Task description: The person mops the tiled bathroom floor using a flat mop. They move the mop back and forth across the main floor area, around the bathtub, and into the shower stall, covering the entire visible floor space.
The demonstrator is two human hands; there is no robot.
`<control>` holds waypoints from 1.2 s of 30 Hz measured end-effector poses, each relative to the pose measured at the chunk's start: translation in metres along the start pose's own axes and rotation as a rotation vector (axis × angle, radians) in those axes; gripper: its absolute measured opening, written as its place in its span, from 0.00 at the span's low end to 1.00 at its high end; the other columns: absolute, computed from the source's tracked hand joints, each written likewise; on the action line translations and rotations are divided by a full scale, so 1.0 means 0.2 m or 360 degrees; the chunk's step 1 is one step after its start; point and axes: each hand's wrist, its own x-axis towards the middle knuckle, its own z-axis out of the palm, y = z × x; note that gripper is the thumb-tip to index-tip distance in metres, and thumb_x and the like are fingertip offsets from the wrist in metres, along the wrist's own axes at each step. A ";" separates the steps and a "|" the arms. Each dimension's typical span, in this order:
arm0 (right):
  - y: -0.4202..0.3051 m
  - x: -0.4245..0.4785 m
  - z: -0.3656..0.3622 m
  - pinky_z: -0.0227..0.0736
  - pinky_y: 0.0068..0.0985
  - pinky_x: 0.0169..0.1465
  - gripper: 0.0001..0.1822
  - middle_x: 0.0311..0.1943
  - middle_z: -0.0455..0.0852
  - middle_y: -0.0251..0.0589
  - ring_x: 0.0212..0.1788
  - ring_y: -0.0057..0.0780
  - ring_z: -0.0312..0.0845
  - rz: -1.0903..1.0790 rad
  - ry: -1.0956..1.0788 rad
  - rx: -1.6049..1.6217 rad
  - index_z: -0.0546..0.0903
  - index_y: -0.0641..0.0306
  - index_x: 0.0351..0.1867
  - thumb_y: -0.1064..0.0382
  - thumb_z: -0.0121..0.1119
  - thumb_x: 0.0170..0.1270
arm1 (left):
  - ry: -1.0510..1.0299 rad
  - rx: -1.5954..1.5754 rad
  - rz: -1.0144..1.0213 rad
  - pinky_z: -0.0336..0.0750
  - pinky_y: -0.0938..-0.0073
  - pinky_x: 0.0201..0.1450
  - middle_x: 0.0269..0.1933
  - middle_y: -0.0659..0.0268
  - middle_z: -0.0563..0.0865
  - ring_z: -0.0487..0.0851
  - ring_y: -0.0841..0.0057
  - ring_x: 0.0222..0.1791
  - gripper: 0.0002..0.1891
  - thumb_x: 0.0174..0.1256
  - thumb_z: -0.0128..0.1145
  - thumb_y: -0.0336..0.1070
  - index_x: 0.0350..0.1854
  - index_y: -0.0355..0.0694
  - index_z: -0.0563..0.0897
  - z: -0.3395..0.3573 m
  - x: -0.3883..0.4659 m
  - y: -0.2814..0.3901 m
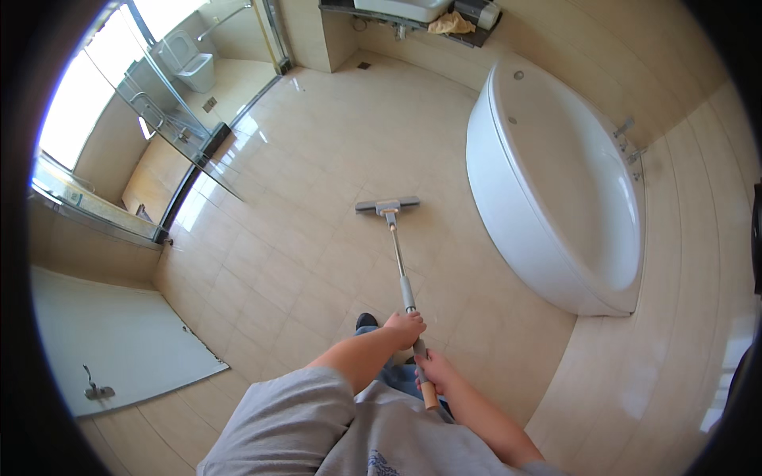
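Note:
A flat-headed mop with a telescopic handle (406,291) reaches out from my body over the floor. Its grey mop head (387,206) rests on the beige tiles, crosswise to the pole. My left hand (406,329) grips the upper grey sleeve of the handle. Lower down, near the tan end cap (430,396), my right hand (434,370) is wrapped around the same handle. The underside of the mop head is hidden against the floor.
A white corner bathtub (506,196) stands to the right. Ahead is a washbasin counter (411,21) with a cloth (451,24). Leftward, a glass shower partition (161,128) fronts a toilet (193,65). A white door (125,333) with a lever handle is at lower left.

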 end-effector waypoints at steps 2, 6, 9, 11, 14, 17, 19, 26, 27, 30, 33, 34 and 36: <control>0.03 -0.02 -0.02 0.67 0.27 0.16 0.10 0.18 0.68 0.37 0.14 0.27 0.67 -0.0047 0.0018 -0.0083 0.66 0.59 0.36 0.57 0.47 0.58 | 0.0070 -0.0128 -0.0016 0.71 0.67 0.37 0.42 0.71 0.72 0.66 0.78 0.51 0.11 0.45 0.52 0.32 0.35 0.47 0.74 0.01 -0.01 0.02; 0.17 -0.13 -0.10 0.65 0.25 0.15 0.10 0.16 0.68 0.35 0.13 0.25 0.66 -0.0154 0.0048 -0.0192 0.68 0.59 0.35 0.57 0.47 0.58 | 0.0111 -0.0311 0.0003 0.73 0.67 0.37 0.42 0.69 0.73 0.67 0.75 0.50 0.11 0.44 0.51 0.31 0.34 0.46 0.74 0.14 -0.06 0.17; 0.35 -0.23 -0.22 0.67 0.25 0.22 0.14 0.20 0.74 0.40 0.18 0.28 0.70 -0.0229 0.0073 -0.0462 0.71 0.64 0.34 0.55 0.49 0.56 | -0.0028 -0.0384 -0.0007 0.73 0.68 0.39 0.41 0.66 0.73 0.69 0.71 0.49 0.11 0.42 0.51 0.31 0.33 0.46 0.76 0.25 -0.08 0.37; 0.40 -0.35 -0.28 0.68 0.27 0.29 0.18 0.25 0.77 0.45 0.25 0.31 0.74 -0.0262 0.0120 -0.0776 0.73 0.67 0.35 0.52 0.51 0.54 | -0.0226 -0.0351 0.0095 0.73 0.67 0.41 0.41 0.63 0.74 0.72 0.69 0.46 0.11 0.45 0.52 0.33 0.34 0.44 0.76 0.22 -0.12 0.51; 0.54 -0.43 -0.35 0.68 0.30 0.33 0.21 0.27 0.78 0.49 0.29 0.36 0.75 -0.0308 0.0175 -0.1003 0.73 0.69 0.35 0.50 0.52 0.52 | -0.0395 -0.0310 0.0285 0.72 0.67 0.42 0.42 0.62 0.75 0.72 0.68 0.46 0.10 0.48 0.51 0.37 0.35 0.43 0.77 0.17 -0.18 0.64; 0.65 -0.41 -0.37 0.67 0.32 0.38 0.23 0.30 0.78 0.52 0.35 0.40 0.75 -0.0303 0.0241 -0.1101 0.73 0.70 0.37 0.48 0.53 0.51 | -0.0477 -0.0188 0.0421 0.72 0.67 0.42 0.44 0.63 0.75 0.73 0.69 0.46 0.11 0.50 0.51 0.39 0.36 0.44 0.77 0.23 -0.16 0.67; 0.71 -0.42 -0.38 0.67 0.32 0.38 0.23 0.31 0.78 0.53 0.36 0.41 0.75 -0.0339 0.0285 -0.1039 0.73 0.69 0.37 0.48 0.53 0.51 | -0.0562 -0.0153 0.0476 0.71 0.67 0.43 0.44 0.64 0.76 0.73 0.69 0.46 0.12 0.51 0.50 0.40 0.37 0.45 0.77 0.21 -0.15 0.68; 0.58 -0.38 -0.28 0.67 0.29 0.33 0.21 0.24 0.78 0.45 0.28 0.34 0.75 -0.0241 0.0363 -0.1030 0.73 0.68 0.37 0.49 0.50 0.54 | -0.0528 -0.0192 0.0395 0.70 0.66 0.45 0.44 0.67 0.77 0.74 0.70 0.47 0.12 0.51 0.50 0.40 0.39 0.47 0.76 0.14 -0.15 0.59; 0.56 -0.34 -0.25 0.67 0.29 0.31 0.21 0.22 0.78 0.44 0.26 0.33 0.74 -0.0262 0.0364 -0.1013 0.73 0.67 0.37 0.49 0.50 0.54 | -0.0562 -0.0174 0.0355 0.70 0.67 0.45 0.44 0.67 0.77 0.73 0.70 0.47 0.12 0.51 0.50 0.39 0.39 0.47 0.76 0.11 -0.18 0.51; 0.39 -0.19 -0.06 0.67 0.26 0.24 0.17 0.17 0.75 0.40 0.19 0.29 0.72 -0.0280 0.0365 -0.0987 0.74 0.64 0.33 0.50 0.49 0.56 | -0.0249 -0.0267 0.0224 0.70 0.67 0.44 0.45 0.67 0.75 0.71 0.72 0.50 0.12 0.50 0.50 0.38 0.39 0.47 0.75 0.23 -0.18 0.26; 0.19 -0.05 0.09 0.65 0.24 0.17 0.15 0.14 0.73 0.38 0.13 0.25 0.69 -0.0130 0.0261 -0.0733 0.73 0.62 0.28 0.51 0.48 0.57 | -0.0097 -0.0341 0.0098 0.71 0.67 0.44 0.45 0.68 0.74 0.68 0.74 0.52 0.12 0.49 0.50 0.36 0.38 0.47 0.75 0.13 -0.23 0.01; 0.10 -0.03 0.16 0.64 0.24 0.15 0.15 0.13 0.71 0.37 0.11 0.25 0.67 -0.0128 0.0275 -0.0729 0.72 0.62 0.27 0.51 0.48 0.57 | -0.0054 -0.0312 0.0035 0.71 0.67 0.43 0.45 0.68 0.73 0.67 0.74 0.52 0.11 0.49 0.50 0.36 0.38 0.46 0.75 0.11 -0.25 -0.07; -0.05 0.02 0.29 0.63 0.24 0.12 0.16 0.12 0.70 0.36 0.09 0.24 0.66 -0.0129 0.0291 -0.0725 0.72 0.62 0.27 0.50 0.48 0.57 | 0.0002 -0.0290 -0.0074 0.71 0.67 0.42 0.44 0.70 0.73 0.67 0.75 0.52 0.11 0.48 0.50 0.36 0.37 0.46 0.75 0.10 -0.23 -0.24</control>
